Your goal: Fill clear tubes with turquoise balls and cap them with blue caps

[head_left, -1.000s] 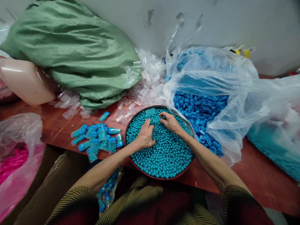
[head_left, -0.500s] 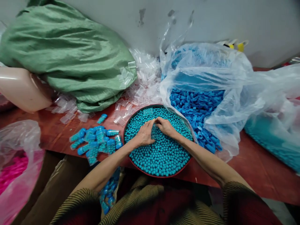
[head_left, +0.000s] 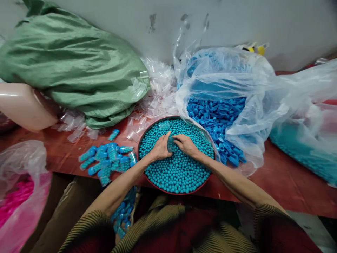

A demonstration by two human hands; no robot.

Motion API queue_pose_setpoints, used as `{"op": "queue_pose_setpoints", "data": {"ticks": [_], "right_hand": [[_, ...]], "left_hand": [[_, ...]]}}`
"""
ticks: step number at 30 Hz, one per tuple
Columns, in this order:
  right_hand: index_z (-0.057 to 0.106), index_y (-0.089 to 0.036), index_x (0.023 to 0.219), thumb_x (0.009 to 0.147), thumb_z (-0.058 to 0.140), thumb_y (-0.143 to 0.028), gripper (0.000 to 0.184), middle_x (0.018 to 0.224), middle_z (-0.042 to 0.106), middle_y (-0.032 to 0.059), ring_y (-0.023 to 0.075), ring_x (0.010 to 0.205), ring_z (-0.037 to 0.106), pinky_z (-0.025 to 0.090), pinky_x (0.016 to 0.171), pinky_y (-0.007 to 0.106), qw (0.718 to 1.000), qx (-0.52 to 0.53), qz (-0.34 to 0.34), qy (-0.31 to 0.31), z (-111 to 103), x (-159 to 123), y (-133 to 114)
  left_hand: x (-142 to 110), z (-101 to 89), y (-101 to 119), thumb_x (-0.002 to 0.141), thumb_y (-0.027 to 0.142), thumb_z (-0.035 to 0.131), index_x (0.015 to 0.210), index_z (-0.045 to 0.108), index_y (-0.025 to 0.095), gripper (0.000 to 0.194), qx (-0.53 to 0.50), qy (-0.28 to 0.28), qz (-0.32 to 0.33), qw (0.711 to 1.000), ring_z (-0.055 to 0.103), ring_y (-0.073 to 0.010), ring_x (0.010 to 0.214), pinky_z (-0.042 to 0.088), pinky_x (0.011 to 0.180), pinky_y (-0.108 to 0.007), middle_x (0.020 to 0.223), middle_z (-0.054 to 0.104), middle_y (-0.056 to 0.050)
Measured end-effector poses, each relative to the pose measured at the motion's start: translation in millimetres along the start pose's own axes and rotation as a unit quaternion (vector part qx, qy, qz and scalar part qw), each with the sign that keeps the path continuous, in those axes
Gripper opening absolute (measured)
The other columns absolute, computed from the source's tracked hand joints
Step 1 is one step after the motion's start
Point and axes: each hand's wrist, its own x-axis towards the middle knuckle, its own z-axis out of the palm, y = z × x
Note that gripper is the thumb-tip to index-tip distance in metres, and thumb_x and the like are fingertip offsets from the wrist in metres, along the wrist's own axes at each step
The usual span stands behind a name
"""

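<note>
Turquoise beads fill the round tray close to me. Over them, my left hand has a narrow hold on a clear container; my right fingers curl beside it, but whether they grip I cannot tell. It looks light, stiff and slippery, best held by its walls. Beyond lie blue pieces and a green sack.

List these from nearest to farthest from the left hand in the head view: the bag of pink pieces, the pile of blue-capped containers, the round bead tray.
From the left hand:
1. Round bead tray, directly beneath it.
2. Pile of blue-capped containers, on the table just left of the tray.
3. Bag of pink pieces, at the far left edge.
</note>
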Motion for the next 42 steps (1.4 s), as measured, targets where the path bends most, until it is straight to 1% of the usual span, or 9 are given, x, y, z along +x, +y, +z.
{"op": "queue_pose_setpoints", "data": {"ticks": [4, 11, 16, 22, 25, 31, 37, 39, 42], "right_hand": [[0.069, -0.019, 0.087, 0.080, 0.056, -0.015, 0.015, 0.086, 0.072, 0.0018, 0.0162, 0.082, 0.063, 0.046, 0.080, 0.029, 0.995, 0.095, 0.023, -0.030, -5.5, 7.2, 0.4], [0.068, -0.016, 0.075, 0.078, 0.058, -0.016, 0.011, 0.070, 0.067, -0.0009, 0.0122, 0.066, 0.057, 0.040, 0.067, 0.023, 0.986, 0.107, 0.068, -0.105, -15.6, 20.3, -3.9], [0.065, -0.015, 0.082, 0.081, 0.060, -0.032, 0.018, 0.074, 0.065, 0.0012, 0.0128, 0.066, 0.053, 0.033, 0.060, 0.023, 0.992, 0.034, 0.042, -0.113, -15.4, 16.5, -10.2], [0.062, -0.017, 0.078, 0.081, 0.059, -0.026, 0.010, 0.071, 0.060, -0.0006, 0.0117, 0.064, 0.048, 0.029, 0.059, 0.022, 0.991, -0.014, -0.059, -0.116, -17.7, 15.6, -5.2], [0.060, -0.017, 0.075, 0.081, 0.058, -0.025, 0.011, 0.068, 0.058, -0.0013, 0.0112, 0.062, 0.047, 0.029, 0.059, 0.022, 0.992, -0.014, -0.068, -0.110, -22.1, 13.4, -2.0], [0.059, -0.017, 0.081, 0.081, 0.054, -0.026, 0.010, 0.071, 0.061, 0.0009, 0.0131, 0.064, 0.051, 0.032, 0.060, 0.023, 0.992, -0.055, -0.037, -0.111, -26.9, 1.3, 3.3], [0.059, -0.018, 0.084, 0.083, 0.053, -0.030, 0.013, 0.073, 0.063, 0.0015, 0.0140, 0.066, 0.054, 0.033, 0.060, 0.023, 0.987, -0.108, 0.023, -0.119, -43.7, -8.5, -2.1], [0.059, -0.018, 0.084, 0.083, 0.053, -0.029, 0.012, 0.074, 0.064, 0.0019, 0.0139, 0.066, 0.054, 0.033, 0.060, 0.023, 0.983, -0.127, 0.053, -0.120, -52.9, -13.4, -5.5], [0.059, -0.019, 0.084, 0.085, 0.051, -0.029, 0.013, 0.077, 0.066, 0.0028, 0.0154, 0.068, 0.057, 0.034, 0.060, 0.024, 0.968, -0.177, 0.092, -0.153, -67.8, -24.0, -11.1]], "left_hand": [[-3.2, -0.6, -6.5, 0.061, 0.024, 0.065, 0.143, 0.018, 0.008, 0.096, -0.019, -0.009, 0.017, 1.000, 0.037, -0.0332, 0.131, 0.030, 0.110, -0.048, 0.141, 0.036, -0.021], [-4.5, -9.5, -3.8, 0.059, 0.033, 0.072, 0.145, 0.011, 0.011, 0.107, -0.042, -0.064, 0.006, 0.997, 0.029, -0.0338, 0.136, 0.025, 0.113, -0.051, 0.146, 0.028, -0.020], [-4.4, -9.8, -5.4, 0.060, 0.031, 0.070, 0.145, 0.012, 0.013, 0.105, -0.024, -0.064, 0.016, 0.998, 0.031, -0.0343, 0.134, 0.026, 0.112, -0.051, 0.144, 0.031, -0.018], [-4.5, -12.6, -0.7, 0.059, 0.028, 0.069, 0.142, 0.021, 0.011, 0.097, -0.012, -0.084, 0.030, 0.996, 0.036, -0.0323, 0.129, 0.031, 0.110, -0.048, 0.138, 0.036, -0.018], [-6.4, -12.3, 4.0, 0.060, 0.028, 0.069, 0.142, 0.022, 0.016, 0.095, -0.020, -0.074, 0.035, 0.996, 0.037, -0.0313, 0.128, 0.032, 0.109, -0.049, 0.136, 0.036, -0.015], [-12.8, -6.3, 14.0, 0.065, 0.030, 0.068, 0.139, 0.027, 0.017, 0.086, -0.023, -0.060, 0.029, 0.998, 0.033, -0.0322, 0.133, 0.032, 0.110, -0.049, 0.140, 0.032, -0.016], [-24.9, 5.7, 17.2, 0.070, 0.026, 0.065, 0.127, 0.040, 0.012, 0.064, 0.052, 0.001, 0.035, 0.998, 0.019, -0.0381, 0.139, 0.026, 0.110, -0.057, 0.143, 0.031, -0.021], [-29.6, 8.4, 15.8, 0.071, 0.025, 0.064, 0.126, 0.040, 0.012, 0.061, 0.068, 0.007, 0.035, 0.997, 0.023, -0.0380, 0.138, 0.029, 0.109, -0.058, 0.139, 0.038, -0.020], [-34.1, 9.5, 13.7, 0.070, 0.028, 0.066, 0.128, 0.037, 0.014, 0.067, 0.076, 0.008, 0.017, 0.997, 0.042, -0.0339, 0.127, 0.037, 0.104, -0.053, 0.127, 0.050, -0.017]]}}
